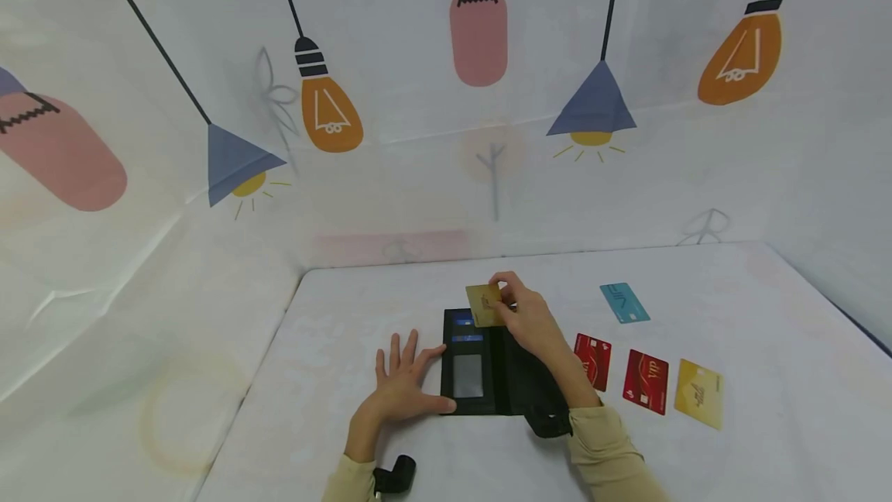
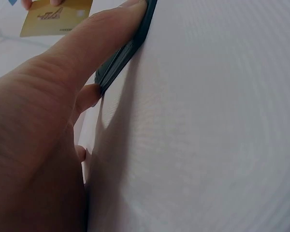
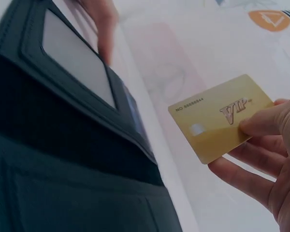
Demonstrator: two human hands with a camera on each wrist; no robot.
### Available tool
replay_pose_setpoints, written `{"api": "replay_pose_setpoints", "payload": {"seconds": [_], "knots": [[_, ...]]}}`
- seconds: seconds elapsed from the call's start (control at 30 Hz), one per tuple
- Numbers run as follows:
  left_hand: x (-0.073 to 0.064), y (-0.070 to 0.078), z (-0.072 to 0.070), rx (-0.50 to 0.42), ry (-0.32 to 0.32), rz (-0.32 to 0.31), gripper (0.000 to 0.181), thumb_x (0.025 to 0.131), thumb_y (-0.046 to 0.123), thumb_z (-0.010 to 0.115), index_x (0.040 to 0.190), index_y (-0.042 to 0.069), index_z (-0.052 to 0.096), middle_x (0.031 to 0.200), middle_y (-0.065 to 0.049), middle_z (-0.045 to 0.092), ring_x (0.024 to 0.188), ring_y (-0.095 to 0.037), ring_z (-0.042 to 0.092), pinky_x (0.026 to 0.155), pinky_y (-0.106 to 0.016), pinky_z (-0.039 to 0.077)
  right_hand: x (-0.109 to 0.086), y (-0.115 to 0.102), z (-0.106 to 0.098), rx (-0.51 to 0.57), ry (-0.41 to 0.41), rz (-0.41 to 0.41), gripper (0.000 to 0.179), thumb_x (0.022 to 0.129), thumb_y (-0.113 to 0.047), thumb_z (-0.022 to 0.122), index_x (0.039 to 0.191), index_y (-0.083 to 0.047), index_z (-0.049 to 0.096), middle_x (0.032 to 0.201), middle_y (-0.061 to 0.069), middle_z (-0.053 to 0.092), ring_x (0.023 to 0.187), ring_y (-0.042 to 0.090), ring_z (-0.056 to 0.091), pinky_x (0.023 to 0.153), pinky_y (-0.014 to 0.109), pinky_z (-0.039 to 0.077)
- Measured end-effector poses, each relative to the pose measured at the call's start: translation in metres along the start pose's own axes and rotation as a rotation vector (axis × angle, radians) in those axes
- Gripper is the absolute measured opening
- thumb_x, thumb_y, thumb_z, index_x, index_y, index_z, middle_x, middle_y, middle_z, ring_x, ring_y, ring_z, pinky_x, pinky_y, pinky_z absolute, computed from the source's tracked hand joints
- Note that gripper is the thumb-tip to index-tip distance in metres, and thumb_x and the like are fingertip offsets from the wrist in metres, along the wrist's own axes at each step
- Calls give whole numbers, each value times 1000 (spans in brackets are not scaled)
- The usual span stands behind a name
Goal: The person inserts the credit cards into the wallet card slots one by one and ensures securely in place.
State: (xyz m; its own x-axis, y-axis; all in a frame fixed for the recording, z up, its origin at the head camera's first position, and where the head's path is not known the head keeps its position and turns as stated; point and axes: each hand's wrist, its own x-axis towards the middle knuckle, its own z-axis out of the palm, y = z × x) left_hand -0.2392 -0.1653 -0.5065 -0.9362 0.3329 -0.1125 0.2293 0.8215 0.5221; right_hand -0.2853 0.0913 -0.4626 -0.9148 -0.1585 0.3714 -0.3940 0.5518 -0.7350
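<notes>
An opened black wallet (image 1: 502, 370) lies on the white table, with a clear window (image 1: 468, 376) and blue cards (image 1: 468, 338) showing in slots on its left half. My left hand (image 1: 400, 393) is spread at the wallet's left edge, the thumb (image 2: 106, 29) pressing on the lower corner and the index finger touching the side. Between thumb and fingers, my right hand (image 1: 531, 324) pinches a gold VIP card (image 3: 217, 118), tilted above the top of the wallet. The right forearm hides part of the wallet's right half.
To the right lie two red VIP cards (image 1: 646, 382), (image 1: 593, 361), another gold card (image 1: 700, 393) and a blue card (image 1: 624, 303) farther back. A white cloth wall printed with lamps (image 1: 592, 103) rises behind the table (image 1: 362, 293).
</notes>
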Motion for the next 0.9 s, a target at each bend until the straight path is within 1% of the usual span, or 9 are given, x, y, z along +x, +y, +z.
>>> {"api": "replay_pose_setpoints", "payload": {"seconds": [0.17, 0.27, 0.47, 0.57, 0.67, 0.9], "knots": [[0, 1, 0, 0, 1, 1, 90, 70, 58, 81, 147, 27, 45, 164, -22, 6, 148, -47, -13, 112, -68, -12, 0, -3, 14, 20, -30, 6, 32, 96, -6, 60, 123, -19, 49, 96, 9, 68, 81, 20, 62, 74, 39, 57], [1, 1, 0, 8, 0, -1, 90, 71, 59, 81, 147, 27, 45, 164, -22, 6, 148, -47, -12, 112, -68, -12, 0, -3, 22, 23, -29, 3, 32, 96, -6, 62, 122, -20, 50, 94, 8, 68, 80, 18, 63, 73, 38, 56], [1, 2, -1, 14, -4, -12, 90, 71, 58, 81, 147, 26, 44, 164, -21, 6, 149, -47, -12, 112, -68, -11, -1, -1, 31, 40, -19, -43, 33, 93, -2, 64, 118, -18, 50, 91, 6, 69, 77, 16, 63, 69, 35, 54], [0, 2, -2, 18, -4, -12, 90, 71, 58, 81, 147, 26, 44, 164, -22, 6, 149, -47, -11, 112, -68, -11, -1, -1, 34, 40, -25, -52, 33, 92, -2, 64, 117, -17, 49, 90, 5, 69, 77, 15, 63, 69, 35, 53], [1, 2, -2, 19, -5, -9, 90, 71, 58, 81, 147, 26, 44, 164, -22, 6, 149, -47, -11, 112, -68, -11, -2, -2, 36, 43, -41, -41, 32, 93, -2, 64, 117, -17, 49, 90, 5, 69, 78, 16, 64, 70, 36, 53], [1, 1, -1, 8, -8, -11, 90, 71, 58, 81, 147, 27, 44, 165, -21, 6, 149, -46, -12, 112, -68, -11, -4, -4, 37, 57, -68, 21, 31, 93, -4, 64, 116, -18, 49, 92, 5, 69, 80, 15, 65, 72, 36, 55]]}}
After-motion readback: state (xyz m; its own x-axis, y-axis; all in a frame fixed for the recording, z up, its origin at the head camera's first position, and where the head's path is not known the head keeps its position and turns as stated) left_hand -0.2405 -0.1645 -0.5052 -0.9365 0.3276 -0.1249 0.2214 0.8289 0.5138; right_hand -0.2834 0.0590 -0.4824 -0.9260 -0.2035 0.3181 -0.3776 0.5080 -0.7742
